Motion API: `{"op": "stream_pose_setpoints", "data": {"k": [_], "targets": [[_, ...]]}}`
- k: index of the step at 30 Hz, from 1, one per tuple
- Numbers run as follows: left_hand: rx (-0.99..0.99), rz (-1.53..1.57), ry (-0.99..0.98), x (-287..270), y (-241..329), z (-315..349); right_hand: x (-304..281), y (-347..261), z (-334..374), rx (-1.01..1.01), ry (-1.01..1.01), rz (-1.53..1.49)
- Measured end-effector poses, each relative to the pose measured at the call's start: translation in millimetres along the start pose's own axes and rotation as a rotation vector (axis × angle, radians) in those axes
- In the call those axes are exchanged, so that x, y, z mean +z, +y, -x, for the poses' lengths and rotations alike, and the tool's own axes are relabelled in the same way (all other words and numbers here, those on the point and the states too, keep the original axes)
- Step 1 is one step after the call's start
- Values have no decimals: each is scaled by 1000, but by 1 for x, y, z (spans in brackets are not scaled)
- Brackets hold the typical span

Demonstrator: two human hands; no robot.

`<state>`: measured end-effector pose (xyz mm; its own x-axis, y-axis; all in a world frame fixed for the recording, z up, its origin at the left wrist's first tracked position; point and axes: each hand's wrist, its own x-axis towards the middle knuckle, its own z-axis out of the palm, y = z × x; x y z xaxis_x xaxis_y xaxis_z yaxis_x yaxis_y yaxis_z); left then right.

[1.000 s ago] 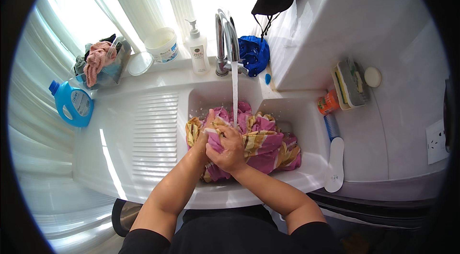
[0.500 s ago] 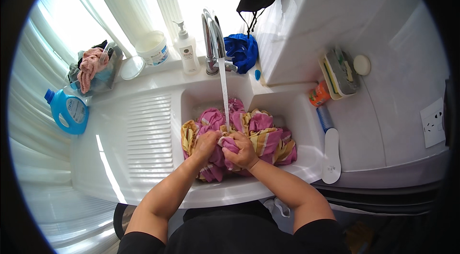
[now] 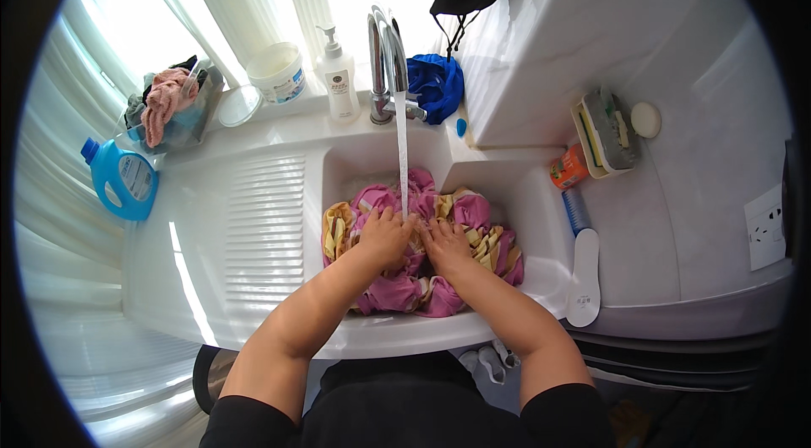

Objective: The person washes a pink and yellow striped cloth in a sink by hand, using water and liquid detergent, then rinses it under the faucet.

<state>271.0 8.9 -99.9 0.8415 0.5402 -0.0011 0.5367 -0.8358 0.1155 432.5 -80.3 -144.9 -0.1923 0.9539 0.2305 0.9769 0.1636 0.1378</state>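
A bunched pink, yellow and white striped cloth (image 3: 393, 292) lies wet in the white sink basin (image 3: 541, 258). My left hand (image 3: 387, 238) rests on the middle of it, fingers apart and pointing away from me. Beside it, my right hand (image 3: 445, 245) presses on the cloth with its fingers spread. Both hands are open, and the fingertips of each are close to the falling water. A chrome faucet (image 3: 394, 55) sends a stream of water (image 3: 403, 156) down onto the cloth between my hands.
Left of the basin is a ribbed washboard (image 3: 264, 232), with a blue detergent bottle (image 3: 127, 182) beyond. A white pump bottle (image 3: 339, 84), a tub (image 3: 277, 74) and a blue cloth (image 3: 435, 86) stand along the back. On the right lie a brush (image 3: 576, 211) and an insole (image 3: 584, 279).
Both hands have let go of the gathered pink fold they gripped. They have spread their fingers and moved slightly apart over the cloth. Water keeps running.
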Motion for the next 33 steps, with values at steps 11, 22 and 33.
{"op": "stream_pose_setpoints", "data": {"k": [11, 22, 33], "targets": [[-342, 748, 448, -68, -17, 46, -94, 43, 22, 210, 312, -420], [-177, 1332, 1130, -220, -31, 59, -230, 57, -70, 176, 808, -530], [-161, 412, 26, -120, -69, 80, -130, 51, -32, 58, -236, -542]]}}
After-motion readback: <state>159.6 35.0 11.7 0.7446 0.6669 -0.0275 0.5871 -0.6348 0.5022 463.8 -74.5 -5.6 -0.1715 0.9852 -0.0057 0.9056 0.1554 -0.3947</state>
